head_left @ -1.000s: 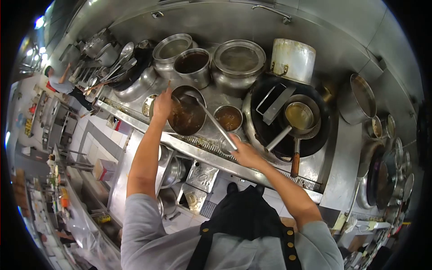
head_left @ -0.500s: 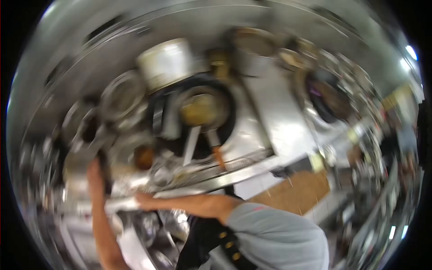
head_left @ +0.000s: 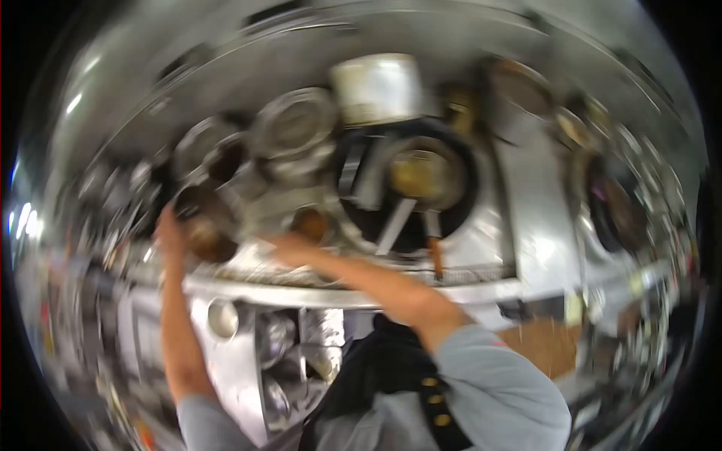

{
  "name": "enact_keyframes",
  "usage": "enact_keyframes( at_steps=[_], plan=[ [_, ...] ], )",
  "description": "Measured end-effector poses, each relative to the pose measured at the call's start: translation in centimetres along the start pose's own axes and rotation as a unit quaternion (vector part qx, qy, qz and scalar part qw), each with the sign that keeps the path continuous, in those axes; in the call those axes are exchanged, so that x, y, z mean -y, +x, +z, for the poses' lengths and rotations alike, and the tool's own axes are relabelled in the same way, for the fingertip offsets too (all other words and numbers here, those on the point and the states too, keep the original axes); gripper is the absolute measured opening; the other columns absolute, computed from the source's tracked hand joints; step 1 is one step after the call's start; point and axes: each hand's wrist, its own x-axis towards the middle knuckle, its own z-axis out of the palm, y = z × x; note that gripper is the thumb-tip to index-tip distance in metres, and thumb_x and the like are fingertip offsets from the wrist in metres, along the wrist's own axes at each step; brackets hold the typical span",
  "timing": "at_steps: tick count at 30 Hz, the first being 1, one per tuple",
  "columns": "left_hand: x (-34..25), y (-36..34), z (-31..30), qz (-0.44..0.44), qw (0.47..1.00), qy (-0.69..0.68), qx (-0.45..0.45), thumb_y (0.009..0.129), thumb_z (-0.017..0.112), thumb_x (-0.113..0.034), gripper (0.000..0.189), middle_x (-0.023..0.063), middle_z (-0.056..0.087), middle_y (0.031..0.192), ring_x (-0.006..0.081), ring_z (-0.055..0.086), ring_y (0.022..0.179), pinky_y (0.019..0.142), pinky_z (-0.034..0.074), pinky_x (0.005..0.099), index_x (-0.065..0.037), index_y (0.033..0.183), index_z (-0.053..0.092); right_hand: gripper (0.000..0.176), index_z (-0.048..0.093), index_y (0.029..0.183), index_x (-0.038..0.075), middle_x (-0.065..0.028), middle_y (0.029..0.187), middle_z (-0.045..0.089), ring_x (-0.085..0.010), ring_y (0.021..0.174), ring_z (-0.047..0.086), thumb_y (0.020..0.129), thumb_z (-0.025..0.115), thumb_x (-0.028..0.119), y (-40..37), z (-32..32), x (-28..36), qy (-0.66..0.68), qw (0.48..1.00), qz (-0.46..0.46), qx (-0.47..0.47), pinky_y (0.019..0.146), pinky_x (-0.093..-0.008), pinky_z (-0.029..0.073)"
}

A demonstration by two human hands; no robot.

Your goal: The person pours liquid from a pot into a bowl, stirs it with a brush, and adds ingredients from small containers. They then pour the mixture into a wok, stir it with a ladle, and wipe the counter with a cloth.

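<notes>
My left hand [head_left: 171, 234] is closed on the left rim of a round, dark metal pan [head_left: 207, 229], whose inside faces up towards me. The pan's lower side has a brownish tone. My right hand [head_left: 289, 249] reaches over the stove's front part, between that pan and a small container with orange-brown contents [head_left: 309, 224]. Its fingers are smeared by motion. Right of it, a large black wok [head_left: 352, 218] holds a smaller pan with yellowish food [head_left: 416, 174]. A light-handled tool [head_left: 395, 227] and an orange-brown handle [head_left: 435, 255] stick out towards me.
Behind the wok stands a big pale pot [head_left: 377, 89]. Round metal pans [head_left: 293, 124] line the back left. A tall pot [head_left: 520, 86] is at the back right, and another black wok [head_left: 613, 207] sits far right. Below the front rail [head_left: 481, 292] is a shelf with metal bowls [head_left: 277, 334].
The view has swung left, so the stove appears further right. My left hand's pan now shows its inside instead of its edge. My right hand has moved from the front rail over the stove.
</notes>
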Motion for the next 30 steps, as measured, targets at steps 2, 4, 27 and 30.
enact_keyframes(
  at_steps=[2, 4, 27, 30],
  plan=[
    [3.6, -0.6, 2.1, -0.159, 0.986, 0.030, 0.038, 0.077, 0.050, -0.007, 0.044, 0.0245, 0.065, 0.099, 0.0429, 0.063, 0.089, 0.077, 0.050, 0.0500, -0.005, 0.121, 0.056, 0.072, 0.025, 0.149, 0.022, -0.0184, 0.103, 0.064, -0.0278, 0.079, 0.064, 0.085, 0.059, 0.026, -2.5, -3.2, 1.1, -0.112, 0.993, -0.026, 0.003, 0.072, -0.0405, 0.051],
    [1.6, -1.7, 0.4, -0.247, 0.965, -0.049, 0.078, 0.077, 0.050, -0.007, 0.040, 0.0285, 0.062, 0.092, 0.0464, 0.060, 0.089, 0.077, 0.046, 0.0545, 0.002, 0.116, 0.052, 0.072, 0.026, 0.146, 0.006, -0.0225, 0.139, 0.045, -0.0330, 0.126, 0.048, 0.083, 0.060, 0.019, -3.9, -4.7, -2.2, -0.110, 0.987, -0.116, -0.026, 0.102, -0.0396, 0.039],
    [-11.4, -17.6, 11.1, -0.620, 0.702, -0.336, -0.102, 0.076, 0.062, -0.002, 0.023, 0.0099, 0.048, 0.072, 0.0229, 0.053, 0.061, 0.059, 0.048, 0.0392, -0.004, 0.087, 0.042, 0.011, 0.044, 0.092, 0.001, -0.0026, 0.067, 0.048, -0.0066, 0.047, 0.045, 0.092, 0.052, 0.008, 0.4, -16.0, -3.5, 0.641, 0.763, 0.043, -0.073, 0.035, -0.0247, 0.033],
    [-13.7, -16.4, 9.4, -0.634, 0.645, -0.415, -0.100, 0.081, 0.064, 0.001, 0.028, 0.0089, 0.049, 0.075, 0.0175, 0.054, 0.050, 0.039, 0.051, 0.0326, -0.004, 0.091, 0.039, 0.011, 0.044, 0.096, -0.001, -0.0025, 0.069, 0.048, -0.0043, 0.047, 0.044, 0.092, 0.051, 0.007, -2.7, -13.9, 1.1, 0.698, 0.714, 0.029, -0.043, 0.034, -0.0226, 0.032]
  ],
)
